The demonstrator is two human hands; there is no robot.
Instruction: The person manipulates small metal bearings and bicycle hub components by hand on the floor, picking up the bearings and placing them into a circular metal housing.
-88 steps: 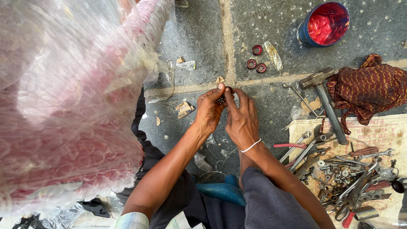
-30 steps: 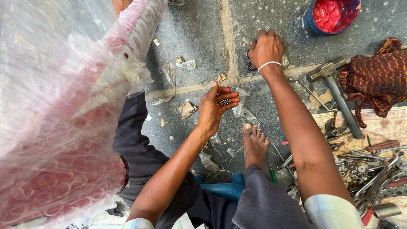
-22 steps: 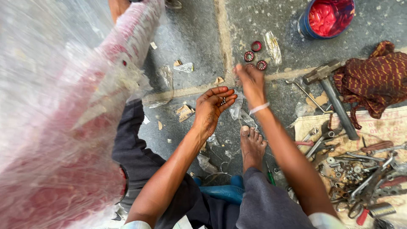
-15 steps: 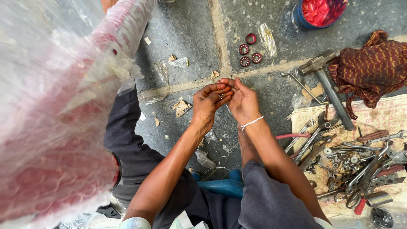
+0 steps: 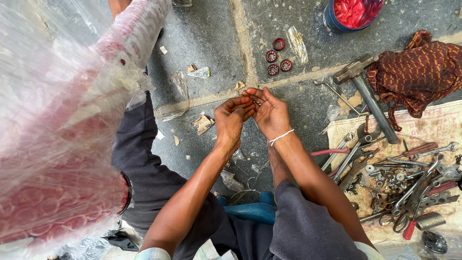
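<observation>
My left hand (image 5: 232, 119) and my right hand (image 5: 272, 113) meet fingertip to fingertip above the grey stone floor. Together they pinch a small metal part (image 5: 255, 100), mostly hidden by the fingers. The left fingers curl around it, and the right palm faces them. A white band circles my right wrist. Several small round red-rimmed bearings (image 5: 273, 57) lie on the floor just beyond the hands.
A hammer (image 5: 366, 92) and a brown patterned cloth (image 5: 419, 71) lie at the right. A sack (image 5: 435, 126) carries many wrenches, pliers and small parts (image 5: 400, 179). A blue can with a red rag (image 5: 353, 11) stands at the top. A plastic-wrapped bulky thing (image 5: 53, 120) fills the left.
My right hand reached out to the bearings on the floor, then came back to meet my left hand. The left hand stayed in place, cupped around a small part.
</observation>
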